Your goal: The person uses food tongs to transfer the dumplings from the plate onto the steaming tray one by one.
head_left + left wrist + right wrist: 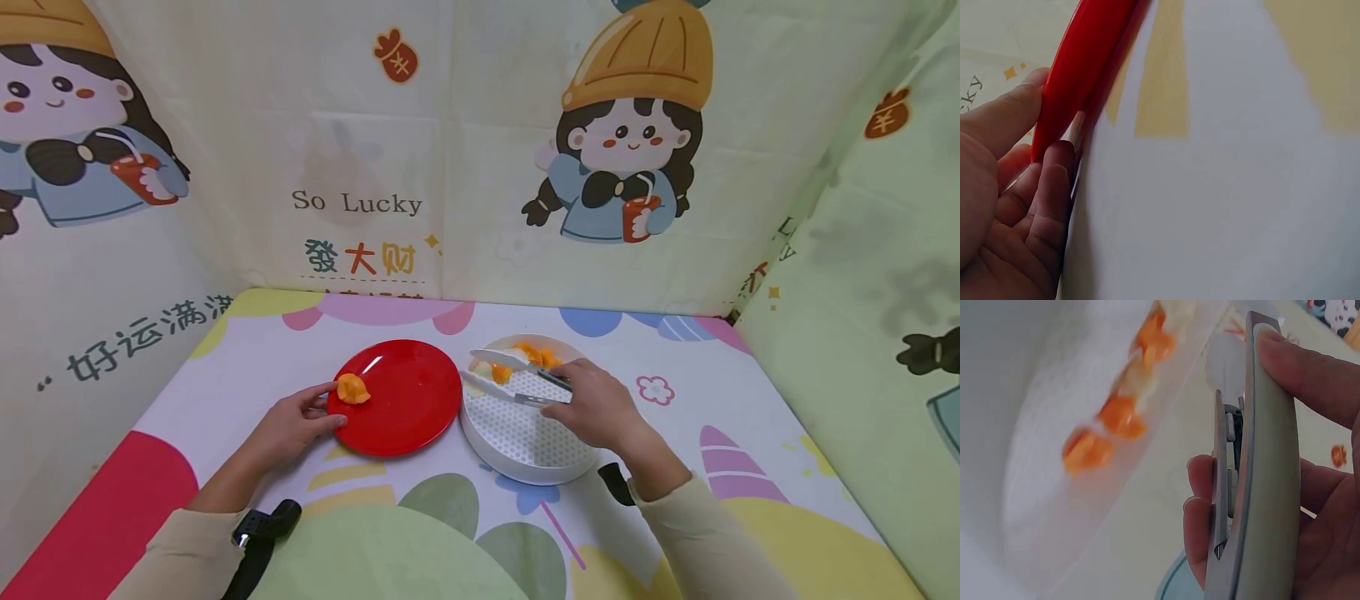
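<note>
My left hand (292,425) grips the near-left rim of a red plate (412,404); in the left wrist view the thumb (1010,112) lies on one face and curled fingers (1054,187) on the other. One orange dumpling (352,389) sits at the plate's left edge, close to those fingers. With my right hand (600,404) I hold tongs (534,400) whose pale tips (487,386) spread apart over a round white steamer tray (517,471). Along the tray's far side lie several orange dumplings (1122,417) and pale ones (1138,381), the nearest overlapped by the tips in the head view.
Plate and tray stand side by side, almost rim to rim, on a table with a colourful printed cover (600,525). Behind and at both sides hang cartoon-printed curtains (480,167). Dark straps (262,533) circle the left wrist.
</note>
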The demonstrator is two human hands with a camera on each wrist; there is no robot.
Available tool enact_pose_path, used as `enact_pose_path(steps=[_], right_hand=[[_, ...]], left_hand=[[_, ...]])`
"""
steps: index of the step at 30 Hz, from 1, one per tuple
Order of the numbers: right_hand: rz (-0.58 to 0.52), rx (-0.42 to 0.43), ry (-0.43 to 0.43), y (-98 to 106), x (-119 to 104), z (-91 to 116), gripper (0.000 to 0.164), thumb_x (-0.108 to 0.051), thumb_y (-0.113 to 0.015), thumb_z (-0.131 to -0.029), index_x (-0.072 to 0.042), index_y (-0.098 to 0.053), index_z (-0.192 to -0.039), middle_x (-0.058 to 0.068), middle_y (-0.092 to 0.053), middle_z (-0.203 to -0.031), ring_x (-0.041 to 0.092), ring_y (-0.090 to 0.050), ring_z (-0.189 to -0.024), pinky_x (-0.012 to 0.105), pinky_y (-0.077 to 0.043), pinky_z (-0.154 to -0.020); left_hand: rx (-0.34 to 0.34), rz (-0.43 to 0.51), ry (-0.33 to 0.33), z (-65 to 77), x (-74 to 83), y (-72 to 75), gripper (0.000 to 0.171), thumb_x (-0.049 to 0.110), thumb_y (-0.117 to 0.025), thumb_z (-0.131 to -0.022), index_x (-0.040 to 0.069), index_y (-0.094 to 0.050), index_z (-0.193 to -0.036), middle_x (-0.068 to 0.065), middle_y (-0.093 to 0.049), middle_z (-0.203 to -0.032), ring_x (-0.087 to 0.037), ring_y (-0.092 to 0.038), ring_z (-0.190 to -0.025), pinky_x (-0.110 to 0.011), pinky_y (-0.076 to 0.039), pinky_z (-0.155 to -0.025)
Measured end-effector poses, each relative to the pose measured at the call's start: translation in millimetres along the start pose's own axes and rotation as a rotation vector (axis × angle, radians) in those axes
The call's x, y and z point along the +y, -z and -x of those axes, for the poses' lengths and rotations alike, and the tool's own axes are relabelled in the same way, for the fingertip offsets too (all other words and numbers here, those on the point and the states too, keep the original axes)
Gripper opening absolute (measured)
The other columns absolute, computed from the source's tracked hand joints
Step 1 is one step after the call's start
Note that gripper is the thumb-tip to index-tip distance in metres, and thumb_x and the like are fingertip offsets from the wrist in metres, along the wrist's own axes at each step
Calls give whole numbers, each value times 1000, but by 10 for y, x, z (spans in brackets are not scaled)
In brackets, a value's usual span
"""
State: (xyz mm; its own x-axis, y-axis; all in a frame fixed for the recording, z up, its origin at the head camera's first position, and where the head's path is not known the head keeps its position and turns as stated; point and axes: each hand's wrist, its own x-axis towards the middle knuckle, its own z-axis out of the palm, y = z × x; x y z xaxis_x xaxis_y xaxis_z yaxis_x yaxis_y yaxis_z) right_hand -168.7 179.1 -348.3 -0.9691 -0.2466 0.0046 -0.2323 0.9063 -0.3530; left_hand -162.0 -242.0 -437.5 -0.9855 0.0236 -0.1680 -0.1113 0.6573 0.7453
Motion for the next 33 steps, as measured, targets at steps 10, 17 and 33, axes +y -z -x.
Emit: enact_pose_path(steps=[10, 17, 33], right_hand=[[-14, -76, 68, -244, -549, -164, 59, -31, -84, -81, -10, -64, -131, 9, -61, -125, 25, -55, -112, 48, -54, -88], [-27, -116, 98, -355, -802, -251, 59, -29, -88, -77, -10, -65, -128, 7, -63, -118, 21, -57, -103, 40, -58, -77], [64, -178, 114, -562, -1198, -383, 58, -31, -88, -75, -7, -64, -122, 5, -61, -108, 16, -57, -92, 28, -58, -65]], left_hand=[[-11, 3, 4, -12, -13, 0, 79, 32, -79, -87, 2, -42, -150, -26, -57, -125, -36, -60, -105, -36, -59, -77], [-13, 4, 2, -4, -6, 10, 80, 32, -79, -87, 1, -42, -150, -26, -57, -125, -37, -60, -106, -36, -59, -77], [-17, 23, 8, 5, -3, 8, 81, 34, -79, -87, 2, -41, -151, -27, -56, -127, -38, -58, -109, -38, -59, -77]])
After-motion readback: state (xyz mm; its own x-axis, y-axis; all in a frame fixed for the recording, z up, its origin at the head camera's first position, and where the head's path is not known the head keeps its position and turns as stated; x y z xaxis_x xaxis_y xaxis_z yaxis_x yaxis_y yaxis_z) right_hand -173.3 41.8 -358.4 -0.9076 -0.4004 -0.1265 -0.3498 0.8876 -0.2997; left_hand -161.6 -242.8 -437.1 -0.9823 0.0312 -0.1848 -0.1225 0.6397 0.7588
